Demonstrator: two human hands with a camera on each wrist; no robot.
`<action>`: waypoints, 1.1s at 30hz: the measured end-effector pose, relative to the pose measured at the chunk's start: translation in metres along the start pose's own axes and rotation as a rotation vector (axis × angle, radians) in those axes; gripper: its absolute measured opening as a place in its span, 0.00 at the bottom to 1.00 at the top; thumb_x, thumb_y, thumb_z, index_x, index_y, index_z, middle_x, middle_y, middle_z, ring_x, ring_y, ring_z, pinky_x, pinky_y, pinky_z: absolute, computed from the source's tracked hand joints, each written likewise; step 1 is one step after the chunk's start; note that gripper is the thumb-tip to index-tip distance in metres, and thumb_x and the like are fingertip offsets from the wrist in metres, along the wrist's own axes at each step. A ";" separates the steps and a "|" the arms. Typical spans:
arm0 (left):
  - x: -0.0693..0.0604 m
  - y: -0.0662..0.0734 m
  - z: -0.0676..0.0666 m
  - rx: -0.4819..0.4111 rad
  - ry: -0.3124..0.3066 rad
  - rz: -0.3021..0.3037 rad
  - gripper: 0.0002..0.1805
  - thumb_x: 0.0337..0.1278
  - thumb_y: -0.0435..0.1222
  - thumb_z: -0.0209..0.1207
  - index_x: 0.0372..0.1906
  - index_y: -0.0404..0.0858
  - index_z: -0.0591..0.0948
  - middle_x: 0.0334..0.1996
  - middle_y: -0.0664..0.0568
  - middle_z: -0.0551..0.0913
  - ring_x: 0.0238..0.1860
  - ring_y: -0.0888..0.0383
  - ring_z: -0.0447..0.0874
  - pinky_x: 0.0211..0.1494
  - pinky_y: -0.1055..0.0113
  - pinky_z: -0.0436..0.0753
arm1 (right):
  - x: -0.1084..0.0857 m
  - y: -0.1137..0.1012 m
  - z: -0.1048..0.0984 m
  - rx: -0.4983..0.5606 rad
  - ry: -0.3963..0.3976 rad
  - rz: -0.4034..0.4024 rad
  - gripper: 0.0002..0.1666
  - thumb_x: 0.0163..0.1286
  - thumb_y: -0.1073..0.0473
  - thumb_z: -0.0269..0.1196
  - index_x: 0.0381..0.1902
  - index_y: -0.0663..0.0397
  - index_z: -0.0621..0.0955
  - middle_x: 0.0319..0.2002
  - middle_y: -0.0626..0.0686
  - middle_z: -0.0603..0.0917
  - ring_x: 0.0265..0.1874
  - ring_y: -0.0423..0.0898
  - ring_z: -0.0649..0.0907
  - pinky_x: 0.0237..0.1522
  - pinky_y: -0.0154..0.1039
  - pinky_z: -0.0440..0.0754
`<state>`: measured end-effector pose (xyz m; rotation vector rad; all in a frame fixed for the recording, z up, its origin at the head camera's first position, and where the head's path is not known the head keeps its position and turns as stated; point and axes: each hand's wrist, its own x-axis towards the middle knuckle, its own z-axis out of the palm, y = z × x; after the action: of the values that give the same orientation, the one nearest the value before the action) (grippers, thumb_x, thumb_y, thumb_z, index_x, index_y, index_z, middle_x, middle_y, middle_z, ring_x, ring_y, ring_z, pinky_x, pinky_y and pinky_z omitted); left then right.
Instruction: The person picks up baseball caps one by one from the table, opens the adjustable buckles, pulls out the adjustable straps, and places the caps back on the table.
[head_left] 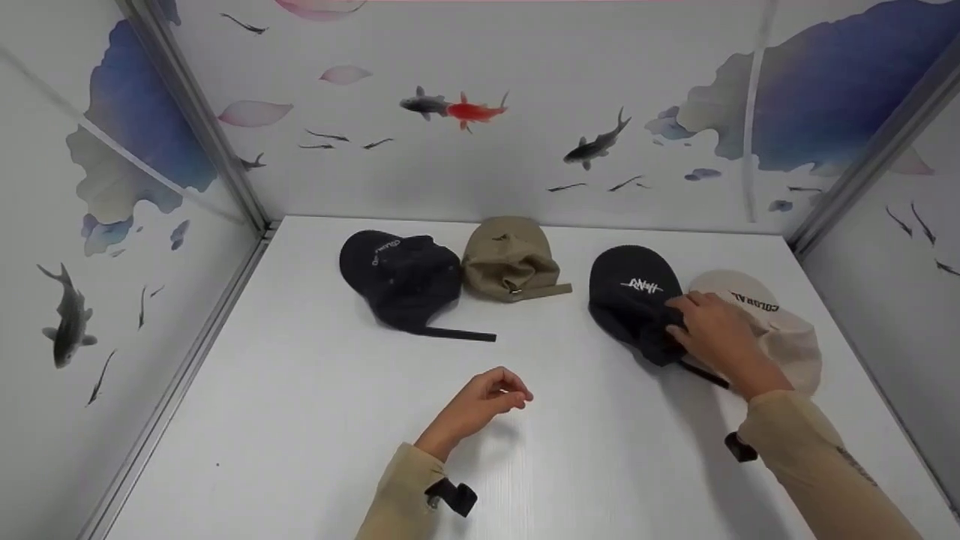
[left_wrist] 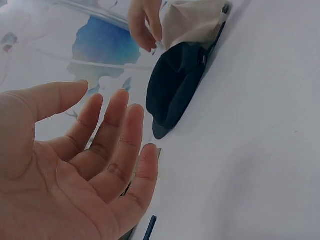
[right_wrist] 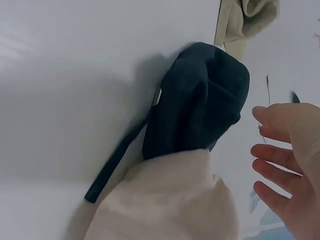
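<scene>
My right hand [head_left: 716, 337] hovers over the place where a black cap [head_left: 626, 274] with white lettering meets a cream cap [head_left: 796, 349] with dark lettering. In the right wrist view this hand [right_wrist: 295, 155] has loosely bent fingers, apart from both caps and holding nothing. The cream cap [right_wrist: 165, 200] overlaps or sits against the black one [right_wrist: 195, 100], whose strap sticks out. Over the middle front of the table my left hand [head_left: 480, 405] is held up. Its palm and relaxed fingers [left_wrist: 117, 165] show in the left wrist view, with nothing in them.
A khaki cap [head_left: 510, 259] lies at the back middle, its strap pointing right. Touching its left side is another black cap [head_left: 416, 281] with a long strap toward the front. Printed walls [head_left: 525, 172] enclose the white table [head_left: 285, 420] at the back and both sides.
</scene>
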<state>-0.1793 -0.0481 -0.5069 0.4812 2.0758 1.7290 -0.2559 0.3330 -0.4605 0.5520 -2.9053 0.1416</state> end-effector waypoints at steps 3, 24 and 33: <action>-0.001 0.000 -0.001 0.000 0.001 -0.007 0.13 0.72 0.38 0.55 0.50 0.32 0.77 0.51 0.41 0.84 0.47 0.58 0.83 0.53 0.69 0.77 | 0.006 -0.010 0.006 0.037 -0.045 0.008 0.21 0.69 0.62 0.64 0.57 0.67 0.78 0.51 0.68 0.82 0.51 0.68 0.81 0.55 0.61 0.78; 0.002 0.002 0.001 0.040 0.035 0.042 0.11 0.72 0.37 0.56 0.49 0.32 0.78 0.50 0.41 0.85 0.49 0.54 0.83 0.55 0.69 0.79 | 0.032 -0.041 0.009 0.192 0.041 0.097 0.11 0.66 0.69 0.64 0.47 0.65 0.82 0.44 0.65 0.82 0.48 0.66 0.82 0.51 0.61 0.80; 0.009 0.019 0.009 0.080 0.143 0.126 0.12 0.70 0.35 0.58 0.55 0.39 0.79 0.56 0.47 0.83 0.60 0.49 0.80 0.66 0.52 0.77 | 0.034 -0.068 -0.013 0.263 0.105 0.054 0.08 0.66 0.68 0.66 0.43 0.60 0.84 0.41 0.59 0.83 0.43 0.59 0.83 0.46 0.56 0.81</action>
<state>-0.1827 -0.0324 -0.4900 0.5374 2.2663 1.8034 -0.2601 0.2598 -0.4374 0.4883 -2.8174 0.5491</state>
